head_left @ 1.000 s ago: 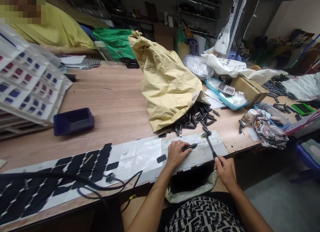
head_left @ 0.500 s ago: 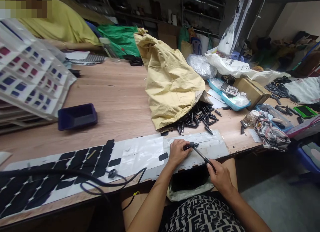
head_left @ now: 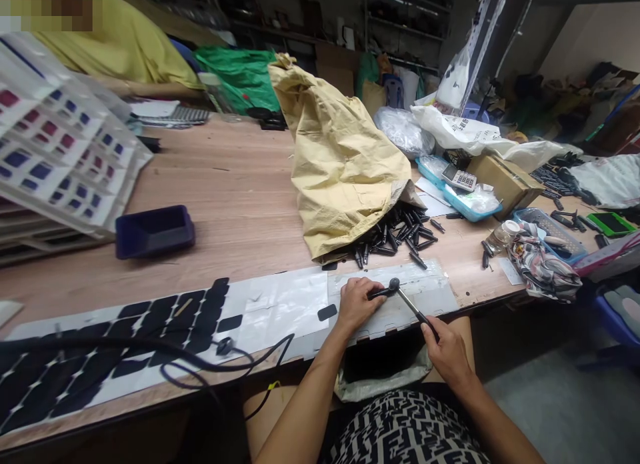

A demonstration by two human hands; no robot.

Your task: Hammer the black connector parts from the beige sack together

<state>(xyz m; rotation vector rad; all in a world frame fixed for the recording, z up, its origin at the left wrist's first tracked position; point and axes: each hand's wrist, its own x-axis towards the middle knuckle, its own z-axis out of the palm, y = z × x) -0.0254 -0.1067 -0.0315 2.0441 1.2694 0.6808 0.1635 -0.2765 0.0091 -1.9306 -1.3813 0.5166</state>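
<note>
Two hands, low in the middle of the frame, work one small black piece with a hammer.

Nearest, under the tabletop (head_left: 240, 204) edge, an open bag (head_left: 383, 381) gapes dark; what it holds cannot be made out. The right hand (head_left: 447, 347) is closed around the handle of the hammer (head_left: 407, 303), whose head sits at the tip of the black piece (head_left: 379, 293). The left hand (head_left: 356, 303) pinches that piece flat on a grey plate (head_left: 430, 292) at the near edge. Farther up, at centre, a heap of black pieces (head_left: 395, 237) spills from a yellow paper sack (head_left: 340, 164). Judging by that heap, most of the work seems left. A dark blue tray (head_left: 154, 232) sits well apart at left.
</note>
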